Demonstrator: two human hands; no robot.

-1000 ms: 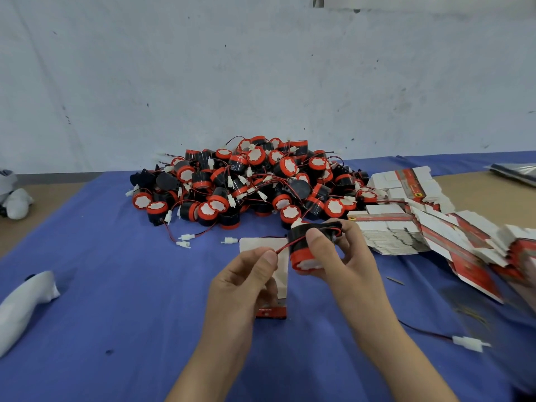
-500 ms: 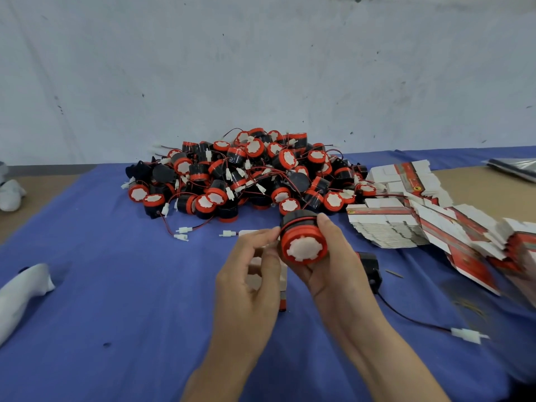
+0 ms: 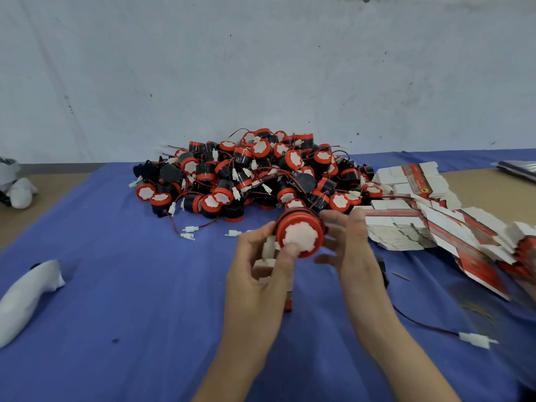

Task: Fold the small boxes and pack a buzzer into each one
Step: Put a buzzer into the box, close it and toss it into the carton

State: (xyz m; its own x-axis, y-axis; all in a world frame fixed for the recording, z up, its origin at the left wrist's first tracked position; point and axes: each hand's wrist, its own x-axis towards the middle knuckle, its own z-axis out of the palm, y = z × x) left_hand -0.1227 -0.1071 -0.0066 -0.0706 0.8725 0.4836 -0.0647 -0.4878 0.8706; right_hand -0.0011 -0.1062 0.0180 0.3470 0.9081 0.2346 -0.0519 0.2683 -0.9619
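I hold a red buzzer (image 3: 300, 235) with a white face above the blue cloth, its face turned towards me. My right hand (image 3: 352, 250) grips its right side and back with curled fingers, blurred by motion. My left hand (image 3: 258, 277) holds a small white and red box (image 3: 265, 256), whose white flaps show between the fingers. The left thumb lies on the lower edge of the buzzer's face. Most of the box is hidden behind my left hand.
A big pile of buzzers (image 3: 255, 175) lies behind my hands. Flat unfolded boxes (image 3: 406, 227) fan out to the right. A loose black buzzer (image 3: 382, 269) trails a wire to a white connector (image 3: 475, 340). A white object (image 3: 26, 294) lies at the left.
The buzzer has turned its white face towards me. My left hand has closed in from the left, and its thumb now lies on the face.
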